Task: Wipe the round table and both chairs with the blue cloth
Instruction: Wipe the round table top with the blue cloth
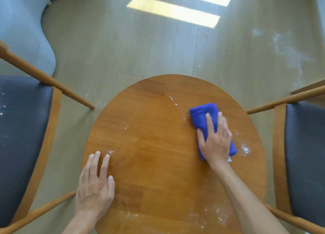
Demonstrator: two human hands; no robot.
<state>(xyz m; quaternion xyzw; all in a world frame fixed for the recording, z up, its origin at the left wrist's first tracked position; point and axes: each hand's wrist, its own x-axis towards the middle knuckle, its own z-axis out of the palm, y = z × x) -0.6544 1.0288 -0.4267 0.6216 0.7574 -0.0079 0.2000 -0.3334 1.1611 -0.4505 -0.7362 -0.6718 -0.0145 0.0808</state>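
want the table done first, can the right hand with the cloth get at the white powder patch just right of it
Probably yes. The right hand presses the blue cloth flat on the round table, and the powder patch lies just beside the cloth with nothing between them.

Pale wood-plank floor (109,45) with 2 sunlit patches (173,11), white powder smears (288,47), grey curved sofa (22,26) at left.

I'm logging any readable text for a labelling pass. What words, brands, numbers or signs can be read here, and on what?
None can be read.
The blue cloth shows a small white tag at its near end, under the right hand; too small to tell whether it carries print.
The round table, both chair seats and the floor bear no lettering.
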